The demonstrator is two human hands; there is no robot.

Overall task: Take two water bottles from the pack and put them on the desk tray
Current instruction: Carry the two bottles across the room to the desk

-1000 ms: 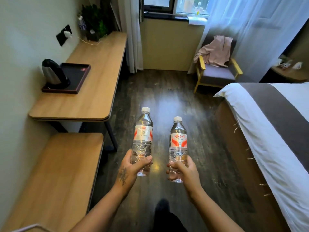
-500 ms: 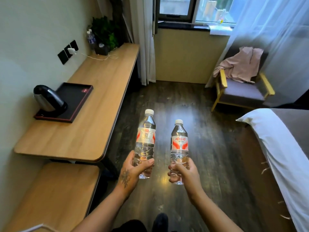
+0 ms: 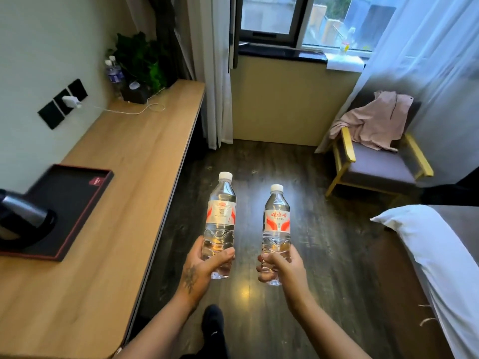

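I hold two clear water bottles with white caps and red-and-white labels upright over the dark floor. My left hand (image 3: 204,268) grips the base of the left bottle (image 3: 221,216). The right bottle (image 3: 276,224) is gripped low by my right hand (image 3: 281,268). The black desk tray (image 3: 75,200) with a thin red rim lies on the wooden desk (image 3: 134,161) to the left of my hands, about an arm's reach away. A dark kettle (image 3: 23,218) stands on the tray's near left part. The pack is out of view.
At the desk's far end stand a plant (image 3: 142,58), two other bottles (image 3: 114,73) and a charger with a white cable (image 3: 129,110). An armchair (image 3: 375,164) with pink cloth stands far right, a bed (image 3: 435,255) at the right edge. My foot (image 3: 212,322) is below.
I have walked forward along the desk with both bottles held the same way. The tray and kettle have come nearer and slid to the left edge of view.
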